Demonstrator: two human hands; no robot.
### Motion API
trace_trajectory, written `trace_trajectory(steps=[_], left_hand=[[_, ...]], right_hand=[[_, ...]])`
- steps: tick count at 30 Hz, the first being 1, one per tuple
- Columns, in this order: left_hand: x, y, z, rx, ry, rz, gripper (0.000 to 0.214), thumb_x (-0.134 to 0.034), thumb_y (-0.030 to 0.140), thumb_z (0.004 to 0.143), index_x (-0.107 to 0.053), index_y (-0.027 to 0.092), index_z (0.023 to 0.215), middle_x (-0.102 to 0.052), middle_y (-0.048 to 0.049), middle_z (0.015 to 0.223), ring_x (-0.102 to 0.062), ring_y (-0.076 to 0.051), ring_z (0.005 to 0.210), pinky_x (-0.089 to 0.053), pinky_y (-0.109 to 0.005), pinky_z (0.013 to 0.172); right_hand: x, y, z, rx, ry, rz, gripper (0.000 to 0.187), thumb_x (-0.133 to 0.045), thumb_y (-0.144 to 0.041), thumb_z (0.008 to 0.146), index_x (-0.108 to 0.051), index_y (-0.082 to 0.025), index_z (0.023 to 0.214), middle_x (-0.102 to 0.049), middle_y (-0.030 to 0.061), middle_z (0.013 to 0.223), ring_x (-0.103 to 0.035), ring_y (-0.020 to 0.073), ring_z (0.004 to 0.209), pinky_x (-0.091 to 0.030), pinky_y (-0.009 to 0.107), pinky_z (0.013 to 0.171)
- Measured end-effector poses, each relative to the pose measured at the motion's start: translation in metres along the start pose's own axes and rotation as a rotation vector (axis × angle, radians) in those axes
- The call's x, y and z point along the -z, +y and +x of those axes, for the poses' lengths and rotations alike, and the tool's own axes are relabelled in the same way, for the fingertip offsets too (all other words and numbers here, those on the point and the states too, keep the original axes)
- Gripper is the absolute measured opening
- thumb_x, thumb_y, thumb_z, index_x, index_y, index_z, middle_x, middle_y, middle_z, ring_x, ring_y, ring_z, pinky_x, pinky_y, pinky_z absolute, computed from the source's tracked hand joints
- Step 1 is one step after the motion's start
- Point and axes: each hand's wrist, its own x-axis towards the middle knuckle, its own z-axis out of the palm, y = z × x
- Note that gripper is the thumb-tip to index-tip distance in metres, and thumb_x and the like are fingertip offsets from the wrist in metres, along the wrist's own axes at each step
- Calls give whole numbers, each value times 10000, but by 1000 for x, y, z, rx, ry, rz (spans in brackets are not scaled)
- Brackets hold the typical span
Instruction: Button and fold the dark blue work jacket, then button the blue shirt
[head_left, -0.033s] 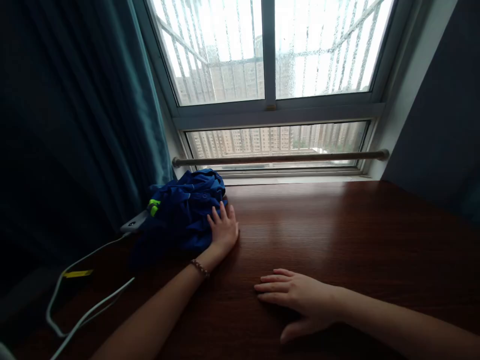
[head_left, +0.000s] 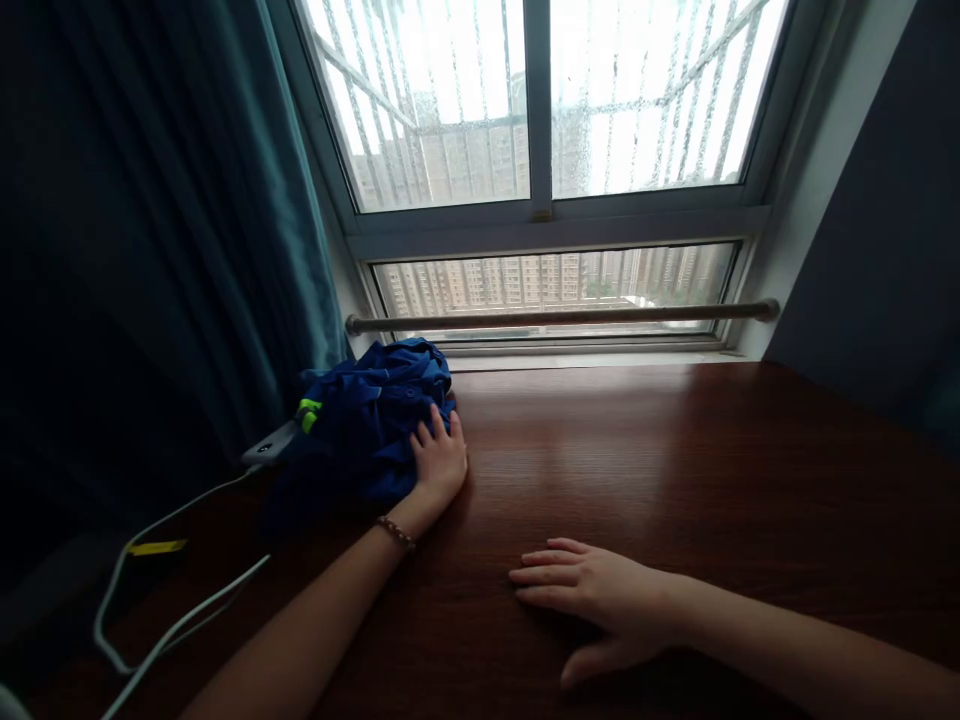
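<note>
A crumpled heap of dark blue cloth [head_left: 375,420], perhaps a garment, lies at the left of the brown wooden surface [head_left: 600,450]. Against its right side rests my left hand [head_left: 441,460], fingers spread and their tips on the fabric. A beaded bracelet [head_left: 396,533] circles that wrist. Lower and to the right, my right hand [head_left: 607,605] lies palm down on the wood, its fingers stretched out to the left and the thumb apart. It holds nothing. A bright yellow-green piece [head_left: 308,413] shows at the cloth's left edge.
Left of the cloth sits a pale device, perhaps a power strip [head_left: 270,446], with a white cable [head_left: 124,560] curving toward me. A yellow strip [head_left: 156,548] lies near the cable. Behind are a metal rail [head_left: 562,318], a window and a blue curtain [head_left: 292,200].
My left hand has shifted slightly to the left, further against the blue cloth. My right hand stays in place.
</note>
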Motion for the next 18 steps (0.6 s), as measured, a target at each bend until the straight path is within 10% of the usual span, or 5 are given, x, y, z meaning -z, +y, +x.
trace_trajectory(steps=[6,9,14,18], left_hand=[[-2,-27,13,15,-148,13,286,-277,50,809,-546,-5,888,-558,-230,879,-520,-320,891,-410,-424,708],[13,-4,7,-69,-165,-153,201,-378,49,763,-542,74,877,-569,-139,872,-531,-234,858,-416,-335,735],[73,56,-34,-268,-355,-1100,172,-358,211,859,-510,136,881,-547,-37,784,-504,-129,717,-422,-225,663],[117,79,-66,-532,-680,-1325,181,-429,225,839,-526,130,958,-565,-52,841,-523,-128,747,-431,-213,671]], right_hand=[[-4,-1,0,4,43,130,746,-623,-456,687,-315,-245,1333,-316,98,1378,-223,275,1283,-86,471,1052],[-7,7,1,-40,225,422,631,-650,-433,671,-456,-249,1242,-402,90,1330,-316,270,1242,-147,462,1045],[3,40,0,-309,891,1355,490,-444,-521,801,-431,-228,1194,-477,113,1238,-557,226,1007,-411,445,869],[13,53,-4,-369,805,1665,459,-432,-524,801,-523,-138,1032,-641,93,899,-634,194,738,-466,399,772]])
